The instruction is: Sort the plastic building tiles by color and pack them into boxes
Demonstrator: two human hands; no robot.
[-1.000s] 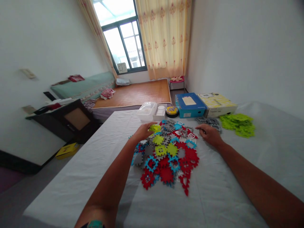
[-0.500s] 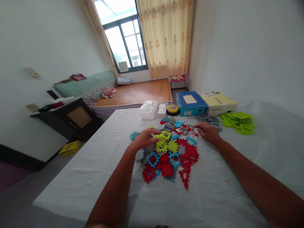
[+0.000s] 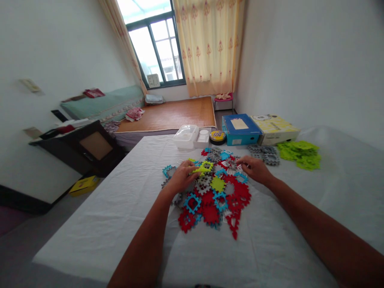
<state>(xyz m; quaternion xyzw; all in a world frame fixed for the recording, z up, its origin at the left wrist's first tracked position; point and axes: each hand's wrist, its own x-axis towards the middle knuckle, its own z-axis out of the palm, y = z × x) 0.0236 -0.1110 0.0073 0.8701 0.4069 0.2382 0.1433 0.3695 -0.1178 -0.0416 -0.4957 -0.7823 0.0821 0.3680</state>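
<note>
A mixed pile of flat plastic interlocking pieces with toothed edges, in red, blue, grey and white, lies in front of me, with a red piece (image 3: pixel 211 214) near its front. My left hand (image 3: pixel 183 176) is over the pile's left side, its fingers closed on lime-green interlocking pieces (image 3: pixel 206 167). A separate lime-green piece (image 3: pixel 218 184) rests on the pile. At the pile's right rear, my right hand (image 3: pixel 255 169) has thumb and fingers drawn together beside grey and white pieces; what lies between the fingertips is too small to make out.
Right of the pile are a grey heap (image 3: pixel 265 155) and a lime-green heap (image 3: pixel 300 155) of pieces. Behind stand a clear plastic box (image 3: pixel 186 137), a round yellow-and-black tin (image 3: pixel 217 137), a blue box (image 3: pixel 241 130) and a yellow-and-white box (image 3: pixel 273 129) on the white-covered table (image 3: pixel 105 216).
The lime-green pieces at my left hand have come up and back, uncovering grey pieces beneath. My right hand has moved left, further over the pile.
</note>
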